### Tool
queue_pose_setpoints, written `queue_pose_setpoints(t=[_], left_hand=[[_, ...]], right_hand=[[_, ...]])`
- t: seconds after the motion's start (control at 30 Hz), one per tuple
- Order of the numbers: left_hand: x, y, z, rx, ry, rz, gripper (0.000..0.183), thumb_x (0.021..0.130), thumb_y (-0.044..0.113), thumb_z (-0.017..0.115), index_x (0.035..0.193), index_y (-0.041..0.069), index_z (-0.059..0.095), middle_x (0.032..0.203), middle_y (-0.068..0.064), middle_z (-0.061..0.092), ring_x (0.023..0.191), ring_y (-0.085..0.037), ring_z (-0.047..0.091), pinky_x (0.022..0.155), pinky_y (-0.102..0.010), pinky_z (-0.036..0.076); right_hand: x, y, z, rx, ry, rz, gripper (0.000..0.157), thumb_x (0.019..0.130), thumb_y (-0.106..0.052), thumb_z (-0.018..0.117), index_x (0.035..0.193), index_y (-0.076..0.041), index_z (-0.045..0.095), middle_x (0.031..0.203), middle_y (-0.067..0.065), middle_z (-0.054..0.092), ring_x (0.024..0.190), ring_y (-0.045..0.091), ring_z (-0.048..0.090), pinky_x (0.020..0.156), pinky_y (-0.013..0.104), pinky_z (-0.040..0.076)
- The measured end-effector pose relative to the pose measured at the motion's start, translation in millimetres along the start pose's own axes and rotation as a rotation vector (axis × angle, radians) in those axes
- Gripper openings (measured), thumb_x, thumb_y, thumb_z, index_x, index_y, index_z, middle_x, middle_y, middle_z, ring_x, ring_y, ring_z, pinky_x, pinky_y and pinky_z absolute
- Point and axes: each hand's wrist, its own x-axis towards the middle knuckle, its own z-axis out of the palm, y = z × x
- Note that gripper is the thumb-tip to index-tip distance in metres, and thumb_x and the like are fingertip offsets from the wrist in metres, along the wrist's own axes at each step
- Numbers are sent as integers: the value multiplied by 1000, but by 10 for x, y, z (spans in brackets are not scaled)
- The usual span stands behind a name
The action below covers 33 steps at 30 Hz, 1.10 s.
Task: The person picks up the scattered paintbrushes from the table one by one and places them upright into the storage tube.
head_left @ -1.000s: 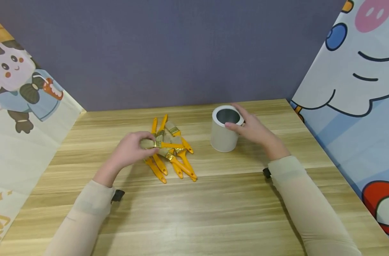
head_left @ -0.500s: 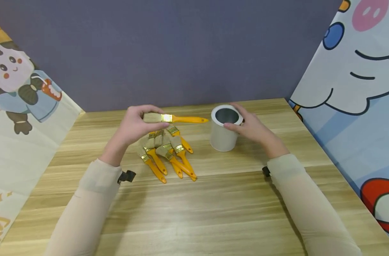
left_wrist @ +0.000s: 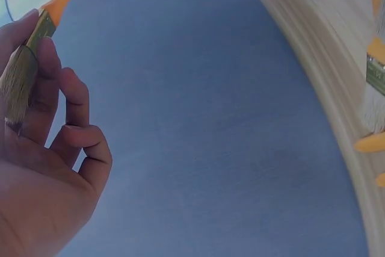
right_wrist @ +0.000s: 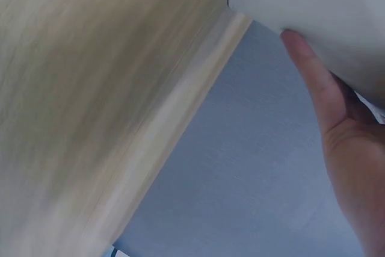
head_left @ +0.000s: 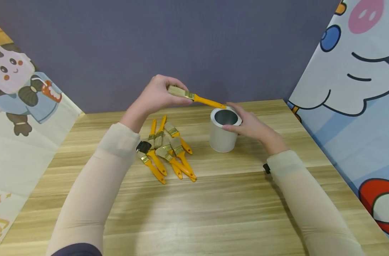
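Note:
A paintbrush [head_left: 210, 102] with an orange handle and pale bristles is pinched near its bristles and ferrule by my left hand [head_left: 159, 93], raised above the table. Its handle points right and slightly down, the tip over the far rim of a white can [head_left: 222, 138]. In the left wrist view the thumb and fingers hold the brush's metal ferrule [left_wrist: 42, 28]. My right hand [head_left: 250, 124] grips the can's right side near the top, thumb in front. The can stands upright, and its dark inside shows; its floor is hidden.
Several similar paintbrushes [head_left: 181, 154] lie in an overlapping pile on the wooden table [head_left: 188, 213], left of the can. A grey-blue panel [head_left: 194, 53] stands behind the table, with cartoon-printed walls [head_left: 370, 92] at both sides.
My left hand has lifted the paintbrush off the pile and carried it up and right, to the can. The brush's handle now tilts downward. My right hand stays on the can.

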Motion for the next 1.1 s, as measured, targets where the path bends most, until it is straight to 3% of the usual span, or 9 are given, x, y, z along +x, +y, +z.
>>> queue_pose_setpoints(t=[0.2,0.43,0.6,0.77,0.9,1.1], left_hand=[[198,81,94,95,-60,28,31,85,40,89,108,21,81,97,-6,69,78,-21,54,71,-35,50],[366,251,376,329,-116,61,33,86,49,85,108,24,80,92,-1,67,78,-19,55,65,-34,46],[465,297,624,255,-124,128,29,88,46,85,105,22,80,83,0,67,69,-15,53,60,-28,44],[552,332,839,114,-120,192,26,89,42,87,91,18,76,81,-1,70,73,-17,63,68,-28,51],[610,352,975,113,-84,144,29,89,48,85,95,22,76,89,3,74,81,-14,68,76,-29,55],[682,343,1154,284,-114,36,37,88,60,80,102,26,76,95,9,74,83,-10,68,73,-30,57]], right_hand=[[20,7,9,0,1,-16,95,92,-58,79,168,-30,29,161,20,49,135,42,58,108,61,50],[18,3,6,-15,-6,11,97,91,-63,77,168,-31,27,164,20,45,128,43,64,105,60,52],[15,-3,22,-5,-14,-9,95,92,-65,74,168,-31,27,163,18,47,118,40,69,98,57,56],[-11,2,24,16,-48,31,105,91,-72,71,171,-33,15,174,19,31,111,35,74,105,59,54],[-17,6,21,42,-67,49,111,91,-73,69,172,-33,6,178,18,17,111,35,75,110,63,50],[-9,18,25,47,-57,30,107,92,-71,69,172,-30,11,175,20,28,120,39,71,111,62,50]])
